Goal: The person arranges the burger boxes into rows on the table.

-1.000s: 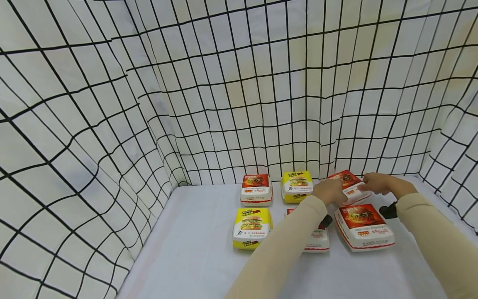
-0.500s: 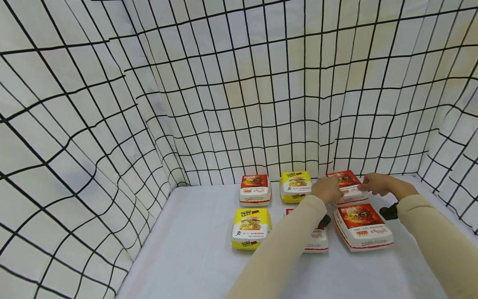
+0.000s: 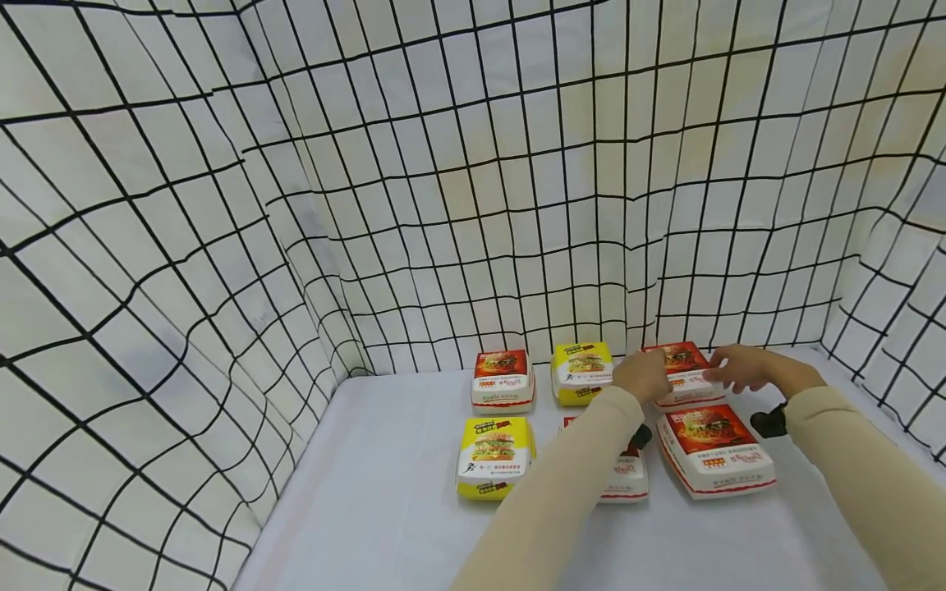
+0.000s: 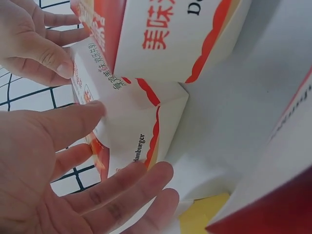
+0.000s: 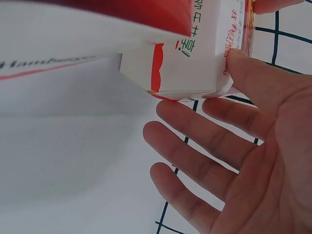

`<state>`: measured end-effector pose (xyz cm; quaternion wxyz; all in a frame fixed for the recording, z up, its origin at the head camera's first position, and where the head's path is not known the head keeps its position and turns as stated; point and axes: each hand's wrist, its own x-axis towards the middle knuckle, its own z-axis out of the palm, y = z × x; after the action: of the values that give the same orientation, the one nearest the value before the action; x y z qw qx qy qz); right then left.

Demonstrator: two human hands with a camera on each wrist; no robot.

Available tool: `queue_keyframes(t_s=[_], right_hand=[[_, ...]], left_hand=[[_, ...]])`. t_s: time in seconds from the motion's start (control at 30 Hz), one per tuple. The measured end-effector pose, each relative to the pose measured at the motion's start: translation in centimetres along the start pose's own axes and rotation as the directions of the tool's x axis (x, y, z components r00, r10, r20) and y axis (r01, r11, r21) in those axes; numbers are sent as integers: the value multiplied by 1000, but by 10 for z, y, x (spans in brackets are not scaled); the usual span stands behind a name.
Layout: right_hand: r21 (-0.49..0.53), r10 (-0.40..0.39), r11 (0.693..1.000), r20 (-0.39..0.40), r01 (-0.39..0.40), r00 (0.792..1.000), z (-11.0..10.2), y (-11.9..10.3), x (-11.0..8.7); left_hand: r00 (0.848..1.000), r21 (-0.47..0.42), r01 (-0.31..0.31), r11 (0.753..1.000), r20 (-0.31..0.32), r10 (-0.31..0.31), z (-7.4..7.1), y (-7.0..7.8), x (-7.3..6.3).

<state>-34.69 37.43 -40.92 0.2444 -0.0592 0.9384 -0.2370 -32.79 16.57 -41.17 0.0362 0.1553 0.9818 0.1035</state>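
A white hamburger box with a red printed lid lies at the back right of the table, between both hands. My left hand is at its left side; in the left wrist view the thumb lies at the lid's edge and the other fingers stretch along the side. At the box's right side is my right hand. The right wrist view has its thumb on the lid's edge, the index finger near a corner, and the remaining fingers extended. Just in front lies another red-and-white hamburger box.
A red-and-white box and a yellow box stand in the back row. Another yellow box is front left. My left sleeve partly covers a red-and-white box. Black-gridded white cloth walls surround the white table.
The back right box has turned from a slant to stand straighter in its row, shifting slightly left between my hands. My right hand's fingers have loosened a little. The camera view has shifted slightly.
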Motion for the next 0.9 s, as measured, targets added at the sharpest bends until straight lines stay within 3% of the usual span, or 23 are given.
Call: queue_keyframes(t_s=[0.4,0.9], right_hand=[[-17,-9,1000,-8,9,1000,2,-8,-2],[-4,24,1000,-20,-24,1000,4,-7,2]], left_hand=[[999,11,18,1000,38,-18,3,-5,8],[1000,24,12,1000,26,-12,2,-6,11]])
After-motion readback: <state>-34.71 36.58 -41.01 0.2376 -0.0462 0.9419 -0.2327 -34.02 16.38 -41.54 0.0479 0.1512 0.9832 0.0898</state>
